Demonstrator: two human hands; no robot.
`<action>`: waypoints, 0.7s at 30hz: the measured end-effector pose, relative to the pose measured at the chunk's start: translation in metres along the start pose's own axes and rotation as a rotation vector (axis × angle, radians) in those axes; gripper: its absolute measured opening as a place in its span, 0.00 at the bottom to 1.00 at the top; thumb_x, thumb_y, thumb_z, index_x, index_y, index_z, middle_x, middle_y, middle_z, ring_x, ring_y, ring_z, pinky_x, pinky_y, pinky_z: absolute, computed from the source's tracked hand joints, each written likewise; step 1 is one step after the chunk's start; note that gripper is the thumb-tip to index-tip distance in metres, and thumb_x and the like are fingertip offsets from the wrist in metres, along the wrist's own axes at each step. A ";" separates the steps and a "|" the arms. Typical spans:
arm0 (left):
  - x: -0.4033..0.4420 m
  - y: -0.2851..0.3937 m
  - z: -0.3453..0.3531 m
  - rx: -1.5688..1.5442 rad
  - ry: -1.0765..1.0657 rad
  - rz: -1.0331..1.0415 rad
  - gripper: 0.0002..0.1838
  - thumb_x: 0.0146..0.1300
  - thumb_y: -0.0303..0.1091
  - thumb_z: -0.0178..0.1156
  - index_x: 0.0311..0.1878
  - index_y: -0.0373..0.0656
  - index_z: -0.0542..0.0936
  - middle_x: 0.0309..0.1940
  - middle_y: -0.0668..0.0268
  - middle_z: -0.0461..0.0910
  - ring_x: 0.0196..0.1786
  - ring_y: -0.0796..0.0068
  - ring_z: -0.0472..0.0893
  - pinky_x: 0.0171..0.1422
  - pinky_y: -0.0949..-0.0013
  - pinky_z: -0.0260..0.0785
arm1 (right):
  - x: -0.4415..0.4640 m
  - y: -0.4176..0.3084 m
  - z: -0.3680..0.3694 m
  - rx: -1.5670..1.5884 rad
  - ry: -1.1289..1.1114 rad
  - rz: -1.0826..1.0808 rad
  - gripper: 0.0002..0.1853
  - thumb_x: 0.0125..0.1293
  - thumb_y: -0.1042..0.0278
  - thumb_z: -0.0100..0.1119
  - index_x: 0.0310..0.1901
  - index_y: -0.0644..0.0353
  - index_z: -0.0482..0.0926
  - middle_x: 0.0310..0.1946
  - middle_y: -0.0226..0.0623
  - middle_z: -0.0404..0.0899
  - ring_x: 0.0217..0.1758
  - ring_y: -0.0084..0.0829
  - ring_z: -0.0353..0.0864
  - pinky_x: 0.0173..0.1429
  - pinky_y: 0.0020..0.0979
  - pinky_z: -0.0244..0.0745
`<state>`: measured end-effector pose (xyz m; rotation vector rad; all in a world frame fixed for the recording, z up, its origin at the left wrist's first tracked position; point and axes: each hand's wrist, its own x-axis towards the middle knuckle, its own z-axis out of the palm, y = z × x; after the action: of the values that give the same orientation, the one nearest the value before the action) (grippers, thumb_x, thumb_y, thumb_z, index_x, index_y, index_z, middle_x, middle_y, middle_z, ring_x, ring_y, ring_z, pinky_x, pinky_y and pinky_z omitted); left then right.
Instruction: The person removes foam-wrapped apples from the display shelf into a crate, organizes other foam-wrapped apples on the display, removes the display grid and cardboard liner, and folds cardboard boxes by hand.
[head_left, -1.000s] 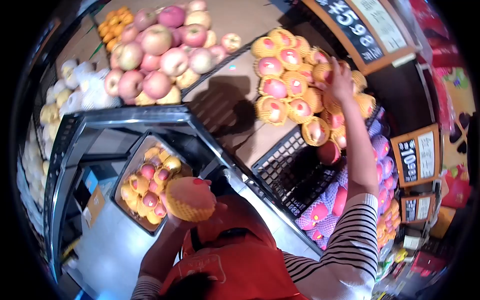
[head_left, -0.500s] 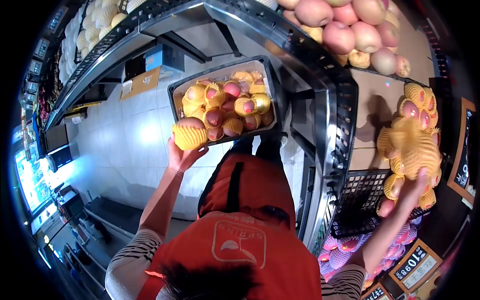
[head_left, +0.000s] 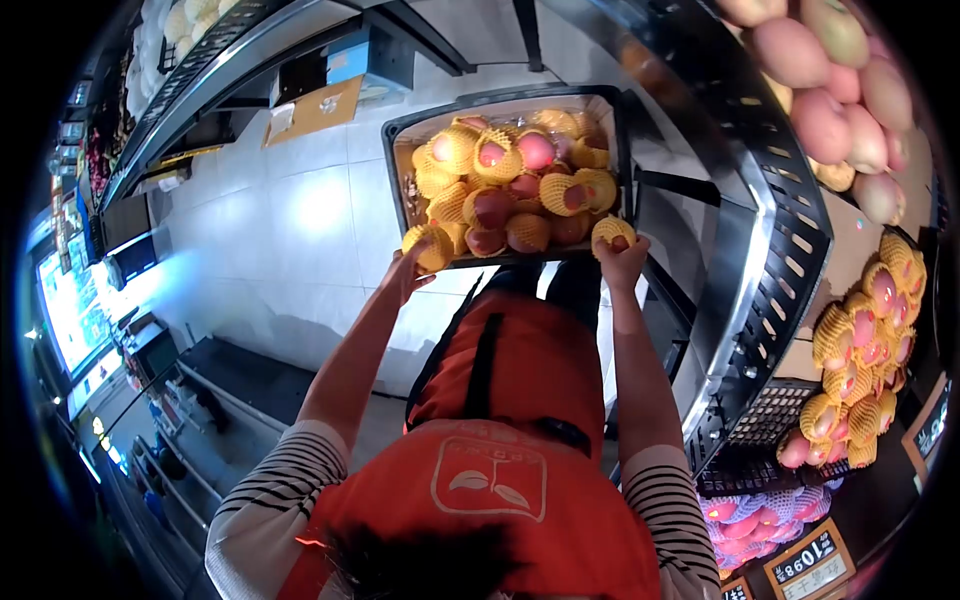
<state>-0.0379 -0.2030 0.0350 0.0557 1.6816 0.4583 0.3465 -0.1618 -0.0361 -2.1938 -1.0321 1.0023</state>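
The undersides of both held fruits are hidden by fingers, and the lower layers in the black crate [head_left: 391, 170] lie out of sight beneath the top fruit; what the crate stands on cannot be made out. The left hand [head_left: 406, 277] is closed around the left netted fruit [head_left: 427, 248] at the crate's near left corner, and the right hand [head_left: 622, 262] grips the right netted fruit [head_left: 613, 234] at its near right corner. The hands are well apart; whether either fruit touches the rim is unclear. The crate's long axis runs across the view, its right end slightly higher in the picture. A reddish patch of the right netted fruit shows on the side towards the right hand; which way the left one points cannot be told. Right of the crate, the table [head_left: 745, 262] holds more yellow-netted fruit [head_left: 862, 345] and bare pink fruit [head_left: 825, 115], the latter cut off at the top. Purple-netted fruit [head_left: 765, 525] lies lower right of the crate, beside a tilted price sign [head_left: 808, 560] reading "1098", its smaller characters illegible. Below the crate in view, the red apron [head_left: 480, 400] bears a two-leaf logo with unreadable lettering above, and dark hair covers its lower part.
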 end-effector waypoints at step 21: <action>0.120 0.009 0.026 0.403 0.886 -0.260 0.57 0.31 0.66 0.70 0.61 0.40 0.57 0.54 0.51 0.61 0.54 0.55 0.69 0.53 0.56 0.69 | -0.079 0.000 -0.067 -0.060 -0.338 -0.028 0.45 0.52 0.64 0.66 0.67 0.63 0.48 0.63 0.49 0.53 0.60 0.39 0.64 0.59 0.35 0.65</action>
<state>-0.0356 -0.1523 -0.0774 -0.0855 2.5907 -0.0973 0.3647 -0.2344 0.0359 -2.0937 -1.2513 1.3772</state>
